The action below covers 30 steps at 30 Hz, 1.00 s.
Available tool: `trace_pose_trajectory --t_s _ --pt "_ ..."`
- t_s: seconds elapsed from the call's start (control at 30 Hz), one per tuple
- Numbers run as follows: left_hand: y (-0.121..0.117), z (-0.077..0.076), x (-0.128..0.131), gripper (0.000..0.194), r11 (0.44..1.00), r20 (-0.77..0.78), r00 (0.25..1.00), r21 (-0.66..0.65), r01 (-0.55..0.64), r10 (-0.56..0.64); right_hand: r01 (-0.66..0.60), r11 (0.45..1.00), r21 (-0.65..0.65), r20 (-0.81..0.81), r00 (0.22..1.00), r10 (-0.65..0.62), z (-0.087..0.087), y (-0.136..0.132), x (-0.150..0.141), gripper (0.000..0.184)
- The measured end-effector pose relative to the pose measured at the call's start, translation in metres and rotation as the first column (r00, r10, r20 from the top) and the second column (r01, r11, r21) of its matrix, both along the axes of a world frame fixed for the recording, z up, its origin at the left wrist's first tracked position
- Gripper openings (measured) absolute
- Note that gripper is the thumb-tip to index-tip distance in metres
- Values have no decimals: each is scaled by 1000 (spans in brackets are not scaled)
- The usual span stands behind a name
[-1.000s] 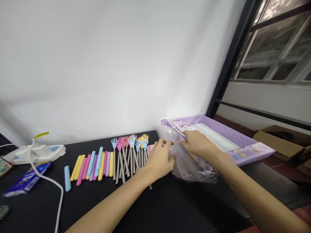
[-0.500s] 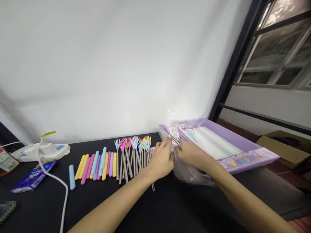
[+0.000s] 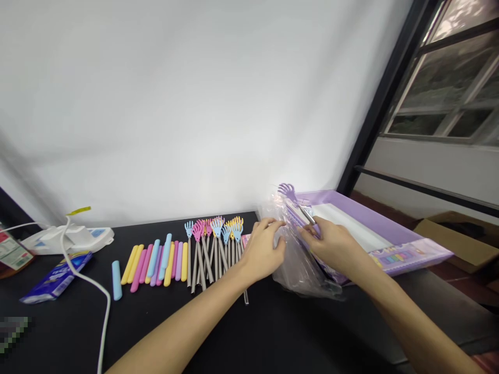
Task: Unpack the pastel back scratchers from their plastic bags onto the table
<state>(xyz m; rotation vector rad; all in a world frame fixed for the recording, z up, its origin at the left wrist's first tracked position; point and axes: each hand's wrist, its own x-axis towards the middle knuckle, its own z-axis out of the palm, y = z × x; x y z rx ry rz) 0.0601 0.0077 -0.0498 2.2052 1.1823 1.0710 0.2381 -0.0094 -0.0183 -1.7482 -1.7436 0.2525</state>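
A purple back scratcher (image 3: 289, 192) with a hand-shaped head and a metal rod is in my right hand (image 3: 331, 241), whose fingers are wrapped round its handle end. It points up and left, over the near left corner of a purple display box (image 3: 364, 218). My left hand (image 3: 263, 248) is open, its fingers bent and thumb apart, beside a clear plastic bag (image 3: 300, 270); whether it touches the bag I cannot tell. Left of that hand lie several back scratchers (image 3: 215, 228) with blue, pink and yellow heads and bare metal rods, partly hidden by my forearm.
A row of pastel handle tubes (image 3: 156, 262) lies on the black table (image 3: 156, 327), with one blue tube (image 3: 116, 280) apart. At the left are a power strip (image 3: 99, 238), a white cable (image 3: 102, 311) and a blue packet (image 3: 58, 278). An open cardboard box (image 3: 456, 234) stands at the right.
My right hand has moved right with the purple back scratcher, away from my left hand. My left hand has let go of the rod and its fingers have spread.
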Motion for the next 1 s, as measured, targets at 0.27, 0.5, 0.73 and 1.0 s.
trace_pose_trajectory --t_s 0.27,0.5,0.73,1.0 --pt "-16 24 -33 45 892 421 899 -354 280 -116 -334 931 150 -742 584 330 12 13 -40 48" --pt "-40 35 -79 35 979 17 1000 -205 -4 7 -355 882 310 -948 -183 260 24 23 -105 19" --pt "-57 50 -135 40 711 232 958 -645 280 -167 -382 906 180 -893 -450 -12 47 15 -138 49" --pt "-65 57 -158 40 954 -97 990 -271 -126 103 -421 826 374 -868 -473 152 50 23 -173 47"
